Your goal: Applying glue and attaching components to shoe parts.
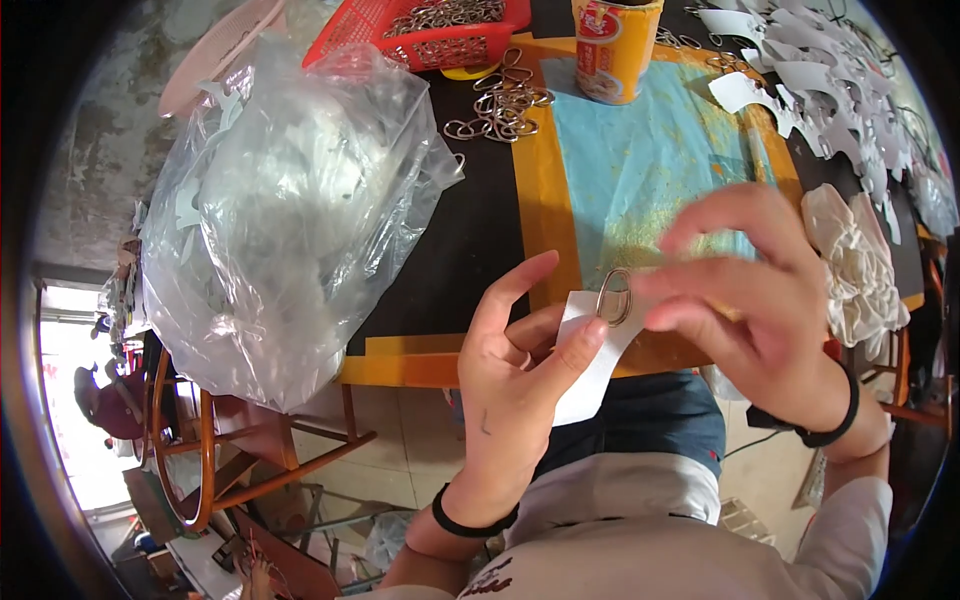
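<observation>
My left hand (510, 385) pinches a white, smooth-looking strip (588, 385) between thumb and fingers above the table's front edge. An oval metal ring (602, 292) stands at the strip's upper end, just by the left thumb tip. Whether the strip passes through the ring I cannot tell. To the right of it hovers my right hand (765, 310), fingers spread and slightly blurred, with nothing visible between them. Its index fingertip and thumb come close to the ring. Farther off, a loose heap of similar metal rings (505, 108) lies on the dark tabletop.
A big clear plastic bag (290, 230) bulges over the table's left side. Behind stand a red basket (345, 35) of rings and a yellow tub (612, 60). Blue sheeting (640, 160) covers the middle. White cut pieces (800, 80) and crumpled white cloth (855, 270) lie right.
</observation>
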`<move>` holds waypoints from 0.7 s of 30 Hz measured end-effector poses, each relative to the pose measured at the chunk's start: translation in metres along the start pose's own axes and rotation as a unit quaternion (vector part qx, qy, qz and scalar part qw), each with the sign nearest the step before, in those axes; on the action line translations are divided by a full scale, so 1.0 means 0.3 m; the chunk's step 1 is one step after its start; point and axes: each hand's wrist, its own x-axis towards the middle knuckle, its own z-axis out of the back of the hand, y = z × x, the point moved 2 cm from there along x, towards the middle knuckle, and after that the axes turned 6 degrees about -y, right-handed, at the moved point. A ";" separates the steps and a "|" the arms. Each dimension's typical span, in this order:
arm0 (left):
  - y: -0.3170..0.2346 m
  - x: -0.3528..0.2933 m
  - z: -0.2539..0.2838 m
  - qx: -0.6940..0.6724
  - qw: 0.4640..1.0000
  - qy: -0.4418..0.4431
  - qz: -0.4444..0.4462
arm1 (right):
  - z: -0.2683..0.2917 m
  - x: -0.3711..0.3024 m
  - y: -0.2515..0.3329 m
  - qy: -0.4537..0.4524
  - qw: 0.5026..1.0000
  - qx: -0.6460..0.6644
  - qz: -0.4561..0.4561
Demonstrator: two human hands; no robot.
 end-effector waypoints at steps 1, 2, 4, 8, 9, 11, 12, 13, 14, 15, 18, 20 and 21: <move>0.000 -0.002 -0.001 -0.001 1.000 -0.001 0.000 | 0.019 -0.001 0.028 0.017 0.998 -0.058 0.013; -0.002 -0.004 -0.004 0.004 1.000 -0.005 -0.002 | 0.005 -0.018 0.035 0.018 0.998 -0.057 0.013; -0.005 -0.010 -0.015 0.010 1.000 -0.002 -0.003 | -0.019 -0.049 0.041 -0.032 0.995 -0.091 0.007; 0.008 -0.011 -0.030 0.026 0.999 0.001 -0.024 | -0.039 -0.055 0.020 -0.011 0.994 -0.095 -0.047; 0.010 -0.013 -0.029 0.033 0.999 0.000 -0.033 | -0.039 -0.052 0.023 -0.011 0.994 -0.094 -0.047; 0.012 -0.017 -0.031 0.038 0.998 -0.002 -0.050 | -0.039 -0.043 0.033 -0.004 0.993 -0.106 -0.048; 0.016 -0.018 -0.033 0.042 0.997 -0.003 -0.066 | -0.040 -0.044 0.031 -0.004 0.993 -0.106 -0.048; 0.011 -0.018 -0.029 0.042 0.997 -0.003 -0.065 | -0.040 -0.045 0.028 -0.005 0.994 -0.094 -0.051; 0.000 -0.016 -0.021 0.056 0.998 0.009 -0.041 | -0.040 -0.044 0.024 -0.006 0.995 -0.082 -0.054; -0.010 -0.014 -0.013 0.068 0.997 0.021 -0.015 | -0.038 -0.039 0.024 -0.004 0.995 -0.081 -0.054; -0.071 0.001 -0.011 0.125 0.987 0.049 -0.091 | -0.041 -0.026 0.030 0.016 0.999 -0.047 -0.021; -0.087 0.033 0.002 0.217 0.963 0.088 -0.134 | -0.055 -0.031 0.034 0.053 0.998 -0.019 0.005; -0.095 0.047 0.002 0.308 0.926 0.129 -0.178 | -0.058 -0.028 0.036 0.053 0.998 -0.016 0.006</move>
